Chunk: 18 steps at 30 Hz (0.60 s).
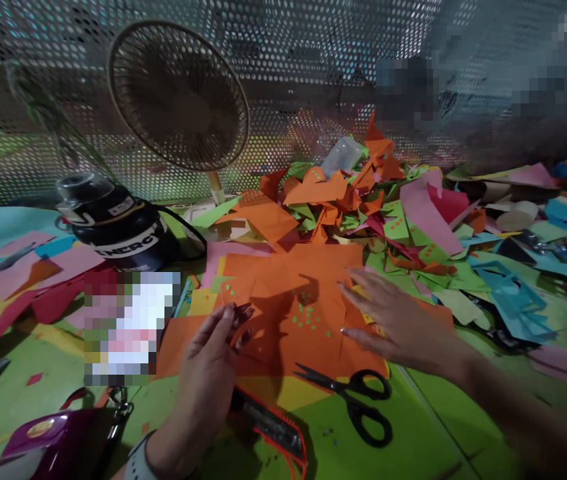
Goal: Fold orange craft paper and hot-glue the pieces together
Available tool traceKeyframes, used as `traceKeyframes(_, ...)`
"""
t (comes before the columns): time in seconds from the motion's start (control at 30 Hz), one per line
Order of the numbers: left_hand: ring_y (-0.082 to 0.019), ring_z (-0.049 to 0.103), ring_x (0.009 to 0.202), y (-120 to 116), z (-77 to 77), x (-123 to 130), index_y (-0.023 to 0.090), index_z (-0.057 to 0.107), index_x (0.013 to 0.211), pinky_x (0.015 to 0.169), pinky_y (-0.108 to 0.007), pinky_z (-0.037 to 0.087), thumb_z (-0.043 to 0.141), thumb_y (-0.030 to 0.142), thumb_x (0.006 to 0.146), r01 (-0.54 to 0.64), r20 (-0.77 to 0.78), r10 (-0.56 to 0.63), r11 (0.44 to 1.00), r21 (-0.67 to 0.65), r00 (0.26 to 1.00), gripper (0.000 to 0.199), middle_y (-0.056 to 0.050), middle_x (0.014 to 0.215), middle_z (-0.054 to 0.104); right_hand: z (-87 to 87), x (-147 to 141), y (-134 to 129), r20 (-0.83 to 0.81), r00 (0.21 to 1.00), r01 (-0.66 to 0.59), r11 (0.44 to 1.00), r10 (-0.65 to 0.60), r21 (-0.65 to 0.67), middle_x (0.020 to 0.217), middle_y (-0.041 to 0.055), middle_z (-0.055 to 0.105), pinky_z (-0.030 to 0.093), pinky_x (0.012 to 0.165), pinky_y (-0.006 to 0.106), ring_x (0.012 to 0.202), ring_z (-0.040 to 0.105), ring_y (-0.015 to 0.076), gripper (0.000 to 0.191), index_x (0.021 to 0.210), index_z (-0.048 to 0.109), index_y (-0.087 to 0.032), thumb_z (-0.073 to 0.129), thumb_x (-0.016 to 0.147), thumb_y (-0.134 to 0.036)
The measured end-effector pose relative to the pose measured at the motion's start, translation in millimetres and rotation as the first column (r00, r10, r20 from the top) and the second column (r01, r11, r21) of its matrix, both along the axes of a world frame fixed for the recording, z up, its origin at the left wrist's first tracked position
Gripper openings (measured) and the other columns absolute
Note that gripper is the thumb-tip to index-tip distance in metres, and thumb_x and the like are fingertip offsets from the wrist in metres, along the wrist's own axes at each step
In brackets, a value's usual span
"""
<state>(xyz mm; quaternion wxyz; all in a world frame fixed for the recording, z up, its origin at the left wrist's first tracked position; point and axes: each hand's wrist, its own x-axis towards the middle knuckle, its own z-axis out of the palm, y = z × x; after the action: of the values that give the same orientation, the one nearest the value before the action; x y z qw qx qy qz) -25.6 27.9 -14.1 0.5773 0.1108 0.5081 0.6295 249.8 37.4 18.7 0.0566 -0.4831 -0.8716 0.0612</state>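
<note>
My left hand [213, 363] is raised over the left part of the orange paper [283, 343], fingertips pinched together. A small dark orange piece seems to lie between its fingers, too small to name. My right hand [393, 320] has its fingers spread and holds nothing, above the paper's right side beside a yellow object [363, 303] partly hidden by the fingers. Small green bits [306, 313] are scattered on the orange sheet. Black scissors [348, 393] lie with blades slightly apart at the paper's front edge. A dark cutter with an orange edge [273, 420] rests near my left wrist.
A fan [181, 97] stands behind, before a perforated metal screen [293, 60]. Coloured paper scraps [323, 193] are heaped at the back. On the left are a black bottle [118, 227], a blurred-out phone-like object [133, 327] and a purple case [51, 443].
</note>
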Motion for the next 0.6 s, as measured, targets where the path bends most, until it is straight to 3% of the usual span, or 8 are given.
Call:
traceKeyframes(0.17, -0.015, 0.071, 0.08, -0.9, -3.9, -0.9, 0.02, 0.071, 0.081, 0.064, -0.02, 0.055, 0.081, 0.023, 0.063, 0.012, 0.006, -0.012, 1.0, -0.018, 1.0, 0.02, 0.001, 0.083, 0.075, -19.6, -38.3, 16.8, 0.068, 0.996, -0.058, 0.998, 0.056, 0.021, 0.154, 0.02, 0.025, 0.028, 0.109, 0.056, 0.14, 0.024, 0.0364, 0.08, 0.14, 0.045, -0.014, 0.036, 0.086, -0.071)
traceKeyframes(0.47, -0.017, 0.071, 0.081, -0.2, -2.4, 0.7, 0.019, 0.073, 0.079, 0.064, -0.021, 0.056, 0.086, 0.026, 0.056, 0.025, 0.023, -0.024, 0.999, -0.024, 0.999, 0.027, -0.001, 0.082, 0.075, -33.9, -51.8, 25.9, 0.054, 0.992, -0.115, 0.993, 0.113, 0.034, 0.149, 0.0196, 0.036, 0.023, 0.112, 0.057, 0.139, 0.028, 0.0376, 0.076, 0.126, 0.06, -0.011, 0.041, 0.084, -0.071)
traceKeyframes(0.6, -0.016, 0.071, 0.078, -2.1, -0.9, 1.0, 0.018, 0.073, 0.079, 0.062, -0.02, 0.056, 0.084, 0.026, 0.059, 0.04, 0.028, -0.039, 0.999, -0.027, 0.999, 0.025, -0.003, 0.083, 0.076, -26.0, -43.4, 30.9, -0.127, 0.992, -0.023, 0.99, 0.005, -0.141, 0.154, 0.0129, 0.028, 0.024, 0.112, 0.056, 0.142, 0.023, 0.0326, 0.063, 0.134, 0.054, -0.019, 0.036, 0.091, -0.062)
